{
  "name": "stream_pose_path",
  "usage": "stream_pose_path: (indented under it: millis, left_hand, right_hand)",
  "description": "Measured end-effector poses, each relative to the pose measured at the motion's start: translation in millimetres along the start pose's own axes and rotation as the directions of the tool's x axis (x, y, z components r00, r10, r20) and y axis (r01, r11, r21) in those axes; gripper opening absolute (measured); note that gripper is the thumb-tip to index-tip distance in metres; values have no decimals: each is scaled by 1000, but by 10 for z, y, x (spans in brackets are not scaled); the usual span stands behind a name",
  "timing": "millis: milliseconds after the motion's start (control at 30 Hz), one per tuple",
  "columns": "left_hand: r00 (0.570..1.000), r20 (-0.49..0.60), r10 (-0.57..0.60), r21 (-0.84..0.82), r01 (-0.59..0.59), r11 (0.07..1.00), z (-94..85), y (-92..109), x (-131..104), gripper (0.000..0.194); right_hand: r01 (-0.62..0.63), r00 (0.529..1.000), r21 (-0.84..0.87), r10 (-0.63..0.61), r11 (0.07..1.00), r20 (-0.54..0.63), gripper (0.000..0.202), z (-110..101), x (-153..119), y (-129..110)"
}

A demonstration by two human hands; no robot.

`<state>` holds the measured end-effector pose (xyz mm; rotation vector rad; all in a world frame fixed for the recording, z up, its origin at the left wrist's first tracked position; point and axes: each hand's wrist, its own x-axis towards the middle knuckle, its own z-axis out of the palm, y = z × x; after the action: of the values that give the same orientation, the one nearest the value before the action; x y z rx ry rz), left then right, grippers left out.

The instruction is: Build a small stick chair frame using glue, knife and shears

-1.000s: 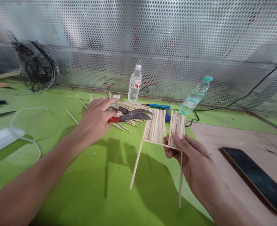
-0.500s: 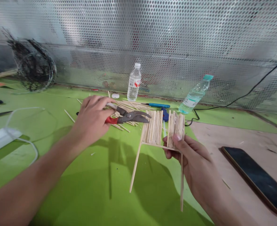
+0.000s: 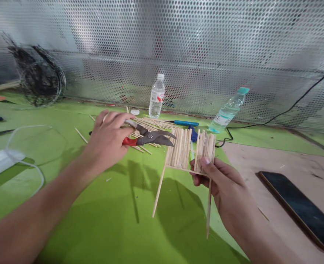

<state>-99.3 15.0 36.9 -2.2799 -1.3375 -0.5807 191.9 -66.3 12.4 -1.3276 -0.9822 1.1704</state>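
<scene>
My left hand (image 3: 108, 136) is closed around the handles of a pair of pruning shears (image 3: 150, 137), one handle red and one pale. The dark blades point right, and their tips overlap the upper left edge of a small frame of wooden sticks (image 3: 180, 149); whether they touch it I cannot tell. My right hand (image 3: 221, 179) grips the frame at its right section, thumb in front and fingers behind. Several short sticks stand side by side in two groups with a gap between them. Two longer sticks reach down like legs above the green surface.
Loose wooden sticks (image 3: 150, 124) lie behind the shears, near a blue-handled tool (image 3: 186, 123). Two water bottles, one clear (image 3: 156, 99) and one greenish (image 3: 228, 112), stand by the perforated metal panel (image 3: 112, 47). A phone (image 3: 299, 209) lies right; a wire coil (image 3: 44, 79) sits back left.
The stick frame has tilted slightly in my right hand, its lower leg ends shifting up and the right one leftward. My left hand and the shears have barely moved.
</scene>
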Motion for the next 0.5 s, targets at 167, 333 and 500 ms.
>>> stream_pose_path:
  millis: [167,333,500]
  left_hand:
    - [999,0,-47,20,47,999,14,-10,1,40]
    - [998,38,-47,23,46,999,6,-4,8,39]
    - [998,39,-56,47,54,997,-13,16,10,38]
  right_hand:
    - [1,1000,-4,-1,1000,9,34,-9,-1,3]
    - [47,998,-32,-46,998,35,34,-10,-6,4]
    - [136,989,-116,-129,984,66,38,13,-16,5]
